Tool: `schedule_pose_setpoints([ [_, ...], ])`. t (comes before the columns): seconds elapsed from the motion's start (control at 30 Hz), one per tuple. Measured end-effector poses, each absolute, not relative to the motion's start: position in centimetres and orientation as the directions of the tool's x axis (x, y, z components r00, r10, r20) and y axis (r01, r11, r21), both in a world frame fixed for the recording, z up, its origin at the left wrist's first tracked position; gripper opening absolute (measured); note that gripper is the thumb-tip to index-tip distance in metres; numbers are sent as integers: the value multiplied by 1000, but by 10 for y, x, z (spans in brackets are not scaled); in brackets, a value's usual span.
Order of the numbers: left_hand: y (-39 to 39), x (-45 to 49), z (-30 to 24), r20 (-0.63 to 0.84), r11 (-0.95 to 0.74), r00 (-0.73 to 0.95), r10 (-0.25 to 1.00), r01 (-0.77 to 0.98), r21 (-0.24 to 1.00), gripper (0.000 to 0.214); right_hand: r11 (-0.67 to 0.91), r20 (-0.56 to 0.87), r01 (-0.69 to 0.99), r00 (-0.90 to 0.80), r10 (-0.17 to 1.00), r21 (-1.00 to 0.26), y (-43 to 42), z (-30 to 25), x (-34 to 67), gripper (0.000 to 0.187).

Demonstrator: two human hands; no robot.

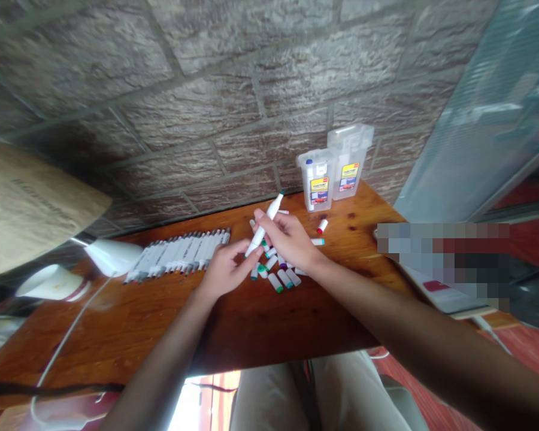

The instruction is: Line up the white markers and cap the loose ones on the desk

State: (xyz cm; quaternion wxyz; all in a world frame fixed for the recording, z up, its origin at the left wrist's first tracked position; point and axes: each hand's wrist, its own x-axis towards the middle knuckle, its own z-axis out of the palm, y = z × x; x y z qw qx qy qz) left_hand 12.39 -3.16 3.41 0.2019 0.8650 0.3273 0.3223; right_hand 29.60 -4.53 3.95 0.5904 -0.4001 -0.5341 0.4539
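Observation:
My right hand (287, 236) is closed around a white marker (269, 216) with a teal cap, held tilted above the wooden table (130, 317). My left hand (227, 269) pinches the lower end of the same marker. Beneath both hands lies a loose pile of white markers (281, 278) with green and teal caps. A neat row of white markers (179, 254) with grey caps lies to the left of my left hand.
Two clear plastic marker boxes (335, 170) stand against the brick wall at the back. A red-capped marker (322, 226) lies near them. A white lamp (110, 256) and its cable (67, 338) sit at the left. A book lies at the table's right edge (444, 293).

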Motion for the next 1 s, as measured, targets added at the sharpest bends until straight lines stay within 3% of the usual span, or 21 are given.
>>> schedule_pose_setpoints([
  [0.37,-30,123,32,442,-735,604,663,413,538,28,283,281,17,-80,956,-959,-47,32,293,47],
  [0.57,-28,121,30,474,-750,589,655,431,502,28,368,364,183,-57,930,-912,-49,33,293,48],
  [1.0,-30,123,34,474,-753,594,650,421,506,31,372,370,157,-44,928,-915,-51,35,293,44],
])
